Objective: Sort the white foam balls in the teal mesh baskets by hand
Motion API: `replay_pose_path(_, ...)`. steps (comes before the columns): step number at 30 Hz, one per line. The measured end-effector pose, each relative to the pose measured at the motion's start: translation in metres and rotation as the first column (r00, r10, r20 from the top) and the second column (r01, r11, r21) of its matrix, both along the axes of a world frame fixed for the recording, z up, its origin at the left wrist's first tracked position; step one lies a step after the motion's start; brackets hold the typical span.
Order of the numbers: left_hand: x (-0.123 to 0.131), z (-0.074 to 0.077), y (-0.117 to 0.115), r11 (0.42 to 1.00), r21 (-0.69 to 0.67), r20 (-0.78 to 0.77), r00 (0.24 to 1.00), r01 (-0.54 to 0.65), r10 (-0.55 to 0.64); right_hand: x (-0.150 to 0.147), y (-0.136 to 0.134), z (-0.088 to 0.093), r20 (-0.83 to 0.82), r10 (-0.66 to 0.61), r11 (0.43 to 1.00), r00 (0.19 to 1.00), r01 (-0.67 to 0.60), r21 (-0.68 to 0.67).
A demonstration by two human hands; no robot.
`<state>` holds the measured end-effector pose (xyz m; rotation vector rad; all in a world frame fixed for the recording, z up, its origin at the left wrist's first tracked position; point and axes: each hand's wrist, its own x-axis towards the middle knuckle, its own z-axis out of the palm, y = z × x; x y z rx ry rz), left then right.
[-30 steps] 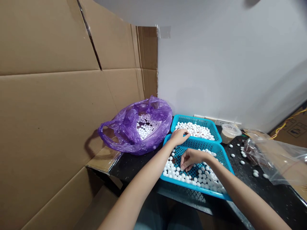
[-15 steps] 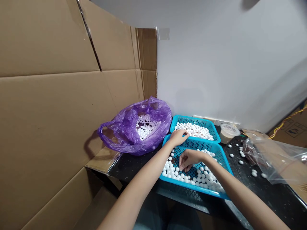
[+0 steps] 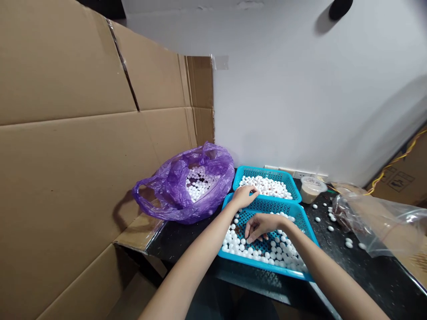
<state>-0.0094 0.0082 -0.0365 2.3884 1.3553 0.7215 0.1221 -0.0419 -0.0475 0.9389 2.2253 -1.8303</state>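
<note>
My right hand (image 3: 262,226) reaches down into the near blue plastic basket (image 3: 267,263), thumb and index finger bent together at a small white ball (image 3: 249,240). Around it many white balls (image 3: 279,253) lie along the basket's sides, while the mesh floor shows in the middle. My left hand (image 3: 246,196) lies over the rims where the two baskets meet, its fingers curled at the near edge of the far blue basket (image 3: 296,192). That basket is filled with white balls (image 3: 267,186), some with brownish specks. Whatever the left fingertips may hold is hidden.
A purple plastic bag (image 3: 213,206) holding more white balls stands open at left, beside a cardboard wall (image 3: 83,178). At right are a lidded plastic cup (image 3: 312,190), loose white balls (image 3: 330,228) and a clear plastic bag (image 3: 383,226) on the black table (image 3: 363,275).
The camera view has tilted up slightly, so everything sits lower and a little left. My right fingers have shifted slightly within the near basket; the left hand stays at the rims.
</note>
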Motion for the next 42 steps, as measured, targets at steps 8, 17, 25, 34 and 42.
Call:
replay_pose_path(8,0.0,0.0,0.0,1.0,-0.003,0.001,1.0,0.002,-0.002,0.001,0.001,-0.003,-0.015,0.014,1.0,1.0,-0.013,0.019)
replay_pose_path(17,0.001,0.001,0.0,1.0,0.001,-0.007,1.0,-0.001,0.001,0.006,-0.001,0.012,-0.256,-0.112,0.991,0.96,0.125,0.037)
replay_pose_path(25,0.001,-0.002,0.003,1.0,0.015,-0.027,1.0,0.016,-0.016,0.025,0.026,0.013,-0.641,-0.76,0.395,0.105,0.858,-0.327)
replay_pose_path(34,0.0,0.0,0.002,1.0,-0.006,-0.029,0.999,0.022,-0.022,0.022,0.021,0.014,-0.67,-0.69,0.449,0.275,0.888,-0.098)
replay_pose_path(42,0.001,0.001,0.001,1.0,-0.018,-0.008,1.0,0.01,-0.01,0.001,-0.003,0.011,-0.323,-0.248,0.944,0.913,0.303,0.133)
